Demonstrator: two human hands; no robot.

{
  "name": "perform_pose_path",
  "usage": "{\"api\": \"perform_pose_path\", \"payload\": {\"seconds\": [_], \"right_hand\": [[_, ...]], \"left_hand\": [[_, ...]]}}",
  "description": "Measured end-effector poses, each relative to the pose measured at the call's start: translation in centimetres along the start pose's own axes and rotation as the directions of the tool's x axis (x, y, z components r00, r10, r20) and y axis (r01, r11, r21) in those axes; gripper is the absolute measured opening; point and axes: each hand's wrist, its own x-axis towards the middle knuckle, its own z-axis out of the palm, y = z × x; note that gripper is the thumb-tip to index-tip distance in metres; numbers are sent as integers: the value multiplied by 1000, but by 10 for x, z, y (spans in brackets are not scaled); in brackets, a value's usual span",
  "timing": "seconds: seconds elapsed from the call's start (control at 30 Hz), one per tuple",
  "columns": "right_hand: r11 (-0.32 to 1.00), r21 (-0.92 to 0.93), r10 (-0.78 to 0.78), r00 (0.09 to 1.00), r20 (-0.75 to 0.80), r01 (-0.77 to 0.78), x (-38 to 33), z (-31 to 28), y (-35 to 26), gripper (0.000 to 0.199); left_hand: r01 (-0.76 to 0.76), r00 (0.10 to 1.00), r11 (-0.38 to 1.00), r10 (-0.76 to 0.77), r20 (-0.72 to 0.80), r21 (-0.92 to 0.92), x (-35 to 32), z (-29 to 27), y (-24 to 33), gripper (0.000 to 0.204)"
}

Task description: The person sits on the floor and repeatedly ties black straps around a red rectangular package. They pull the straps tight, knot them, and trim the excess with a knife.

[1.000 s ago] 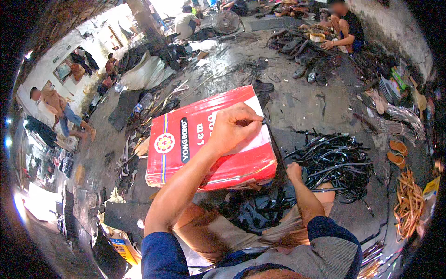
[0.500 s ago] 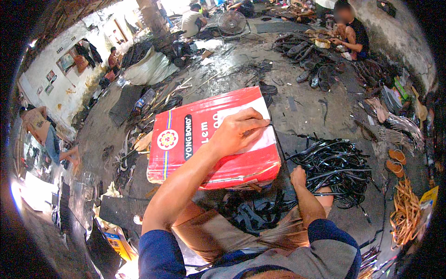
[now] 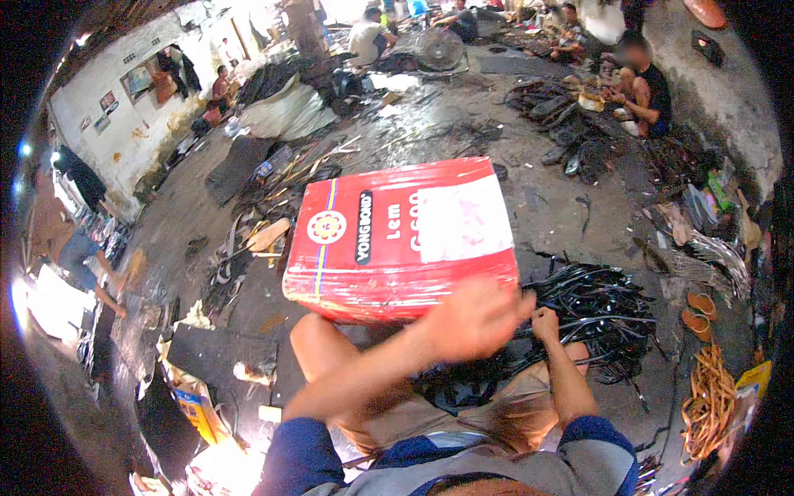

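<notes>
The left hand (image 3: 475, 318) has slid off the box top to mid-frame, fingers blurred beyond telling; the red carton (image 3: 397, 240) looks stiff and glossy, best gripped by its edges, while the right hand (image 3: 546, 318) clenches black strips (image 3: 604, 314).

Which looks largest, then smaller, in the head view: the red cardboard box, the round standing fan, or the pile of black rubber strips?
1. Red cardboard box, though it is nearest the camera.
2. Pile of black rubber strips.
3. Round standing fan, far off.
</notes>
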Motion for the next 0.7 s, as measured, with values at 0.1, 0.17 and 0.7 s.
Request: {"api": "perform_pose_path", "payload": {"seconds": [0.1,0.17,0.7], "right_hand": [[899,350,-102,904,-415,262,24,-60,38,12],[558,830,499,790,-355,20,0,-122,-56,23],[822,568,-353,749,561,-37,-185,-84,-103,37]], "left_hand": [[323,941,850,-244,234,-416,-41,74,53,42],[708,694,650,-568,443,-275,-117,133,65,51],[867,442,447,-481,757,-223,-102,124,72,44]]}}
